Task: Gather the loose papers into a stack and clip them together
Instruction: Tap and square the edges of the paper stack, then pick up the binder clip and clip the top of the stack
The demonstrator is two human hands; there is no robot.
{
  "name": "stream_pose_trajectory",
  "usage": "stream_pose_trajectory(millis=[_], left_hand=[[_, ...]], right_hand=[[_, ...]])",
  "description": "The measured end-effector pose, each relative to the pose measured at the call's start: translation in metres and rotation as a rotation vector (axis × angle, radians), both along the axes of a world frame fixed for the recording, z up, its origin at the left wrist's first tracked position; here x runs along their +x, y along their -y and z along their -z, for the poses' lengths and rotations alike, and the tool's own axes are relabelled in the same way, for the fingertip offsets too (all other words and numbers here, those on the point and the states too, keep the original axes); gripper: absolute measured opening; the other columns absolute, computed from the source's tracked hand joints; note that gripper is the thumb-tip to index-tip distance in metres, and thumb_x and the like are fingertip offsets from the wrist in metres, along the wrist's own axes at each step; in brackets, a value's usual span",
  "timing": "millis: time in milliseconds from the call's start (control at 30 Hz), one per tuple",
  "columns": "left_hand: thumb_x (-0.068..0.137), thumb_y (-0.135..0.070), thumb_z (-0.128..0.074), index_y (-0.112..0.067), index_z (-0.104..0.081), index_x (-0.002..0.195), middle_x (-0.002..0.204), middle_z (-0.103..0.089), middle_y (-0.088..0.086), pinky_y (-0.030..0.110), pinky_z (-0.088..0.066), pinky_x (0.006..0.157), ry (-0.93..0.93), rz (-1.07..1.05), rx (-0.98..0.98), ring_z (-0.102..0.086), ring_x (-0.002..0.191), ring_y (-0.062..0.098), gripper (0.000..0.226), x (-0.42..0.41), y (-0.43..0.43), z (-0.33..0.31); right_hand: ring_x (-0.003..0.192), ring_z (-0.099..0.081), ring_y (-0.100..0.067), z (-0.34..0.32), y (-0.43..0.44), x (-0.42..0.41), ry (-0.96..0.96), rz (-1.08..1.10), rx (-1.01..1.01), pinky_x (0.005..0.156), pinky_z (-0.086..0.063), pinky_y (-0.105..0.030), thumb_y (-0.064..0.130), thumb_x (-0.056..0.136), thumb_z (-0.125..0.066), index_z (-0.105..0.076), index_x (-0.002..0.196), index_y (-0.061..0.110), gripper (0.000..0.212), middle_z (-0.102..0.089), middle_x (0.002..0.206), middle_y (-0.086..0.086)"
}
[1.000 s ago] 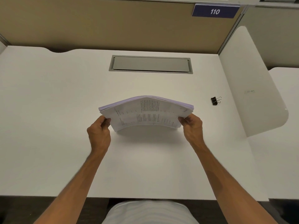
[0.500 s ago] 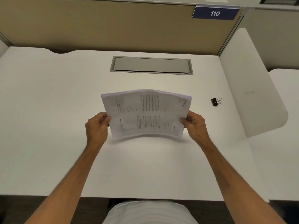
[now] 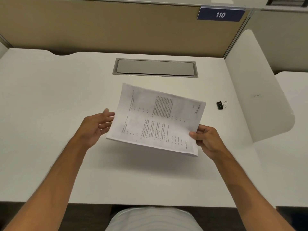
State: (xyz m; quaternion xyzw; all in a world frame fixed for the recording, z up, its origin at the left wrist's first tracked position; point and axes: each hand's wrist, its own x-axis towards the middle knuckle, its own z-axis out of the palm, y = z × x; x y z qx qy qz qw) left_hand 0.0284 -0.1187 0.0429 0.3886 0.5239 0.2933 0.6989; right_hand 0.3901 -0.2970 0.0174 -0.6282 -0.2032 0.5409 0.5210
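A stack of printed white papers (image 3: 156,120) is held above the middle of the white desk (image 3: 50,100), tilted with its printed face toward me. My right hand (image 3: 207,140) pinches the stack at its lower right corner. At the stack's left edge my left hand (image 3: 95,126) has its fingers spread and grips nothing; some fingertips are hidden behind the paper. A black binder clip (image 3: 220,105) with silver handles lies on the desk to the right of the stack, beyond my right hand.
A grey cable hatch (image 3: 155,68) is set into the desk behind the papers. A tan partition (image 3: 103,29) with a blue "110" sign (image 3: 220,14) closes the back. A white rounded side panel (image 3: 255,87) borders the desk on the right.
The stack has turned from a bowed, nearly flat hold to a tilted face-up one. My left hand has let go of its left edge and opened. My right hand keeps its grip.
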Motion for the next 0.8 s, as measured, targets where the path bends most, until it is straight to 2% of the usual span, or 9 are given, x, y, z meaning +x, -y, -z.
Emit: stream_pose_trajectory(millis=[67, 167, 233, 367, 533, 667, 800], left_hand=[[0.096, -0.042, -0.059, -0.002, -0.07, 0.113, 0.105, -0.077, 0.011, 0.029, -0.062, 0.078, 0.175, -0.103, -0.1, -0.075, 0.091, 0.019, 0.045, 0.003, 0.01, 0.003], [0.097, -0.025, -0.06, 0.002, -0.068, 0.112, 0.116, -0.073, 0.021, 0.035, -0.061, 0.088, 0.315, -0.22, -0.102, -0.073, 0.106, 0.03, 0.032, 0.021, 0.034, 0.012], [0.095, -0.014, -0.062, 0.005, -0.065, 0.118, 0.117, -0.072, 0.024, 0.038, -0.06, 0.09, 0.298, -0.268, -0.06, -0.072, 0.108, 0.034, 0.03, 0.033, 0.046, 0.017], [0.093, -0.014, -0.069, 0.005, -0.067, 0.115, 0.112, -0.075, 0.02, 0.04, -0.06, 0.09, 0.231, -0.338, -0.036, -0.074, 0.104, 0.032, 0.029, 0.054, 0.054, 0.018], [0.094, -0.006, -0.067, 0.001, -0.071, 0.104, 0.103, -0.077, 0.014, 0.031, -0.063, 0.074, 0.155, -0.471, -0.074, -0.077, 0.092, 0.025, 0.013, 0.064, 0.053, 0.022], [0.093, -0.004, -0.068, 0.0, -0.069, 0.105, 0.101, -0.077, 0.013, 0.033, -0.064, 0.073, 0.136, -0.534, -0.127, -0.077, 0.089, 0.024, 0.012, 0.067, 0.046, 0.027], [0.093, -0.004, -0.069, -0.004, -0.07, 0.101, 0.095, -0.077, 0.01, 0.031, -0.063, 0.068, -0.015, -0.555, -0.105, -0.077, 0.08, 0.02, 0.008, 0.074, 0.038, 0.032]], right_hand=[[0.092, -0.076, -0.028, 0.001, 0.004, -0.004, -0.026, 0.074, 0.006, 0.071, -0.062, -0.033, -0.011, 0.088, -0.062, -0.071, 0.114, 0.004, 0.031, -0.079, 0.104, -0.01], [0.09, -0.076, -0.025, 0.002, 0.008, -0.016, -0.065, 0.188, 0.022, 0.067, -0.061, -0.031, -0.013, 0.089, -0.06, -0.07, 0.115, 0.004, 0.033, -0.078, 0.105, -0.009], [0.09, -0.076, -0.025, 0.004, 0.011, -0.026, -0.073, 0.235, 0.029, 0.067, -0.061, -0.032, -0.013, 0.089, -0.06, -0.069, 0.119, 0.002, 0.035, -0.077, 0.107, -0.011], [0.096, -0.075, -0.027, 0.007, 0.018, -0.044, -0.085, 0.285, 0.029, 0.07, -0.062, -0.033, -0.012, 0.09, -0.06, -0.068, 0.122, 0.004, 0.037, -0.076, 0.112, -0.012], [0.09, -0.076, -0.025, 0.008, 0.032, -0.065, -0.136, 0.287, 0.044, 0.065, -0.061, -0.032, -0.011, 0.091, -0.06, -0.069, 0.115, 0.008, 0.033, -0.078, 0.106, -0.009], [0.097, -0.075, -0.027, 0.014, 0.044, -0.083, -0.183, 0.288, 0.04, 0.07, -0.062, -0.037, -0.01, 0.091, -0.061, -0.067, 0.119, 0.009, 0.035, -0.078, 0.11, -0.009], [0.103, -0.074, -0.03, 0.018, 0.054, -0.094, -0.261, 0.256, 0.018, 0.074, -0.063, -0.04, -0.011, 0.088, -0.063, -0.065, 0.121, 0.008, 0.039, -0.076, 0.115, -0.01]])
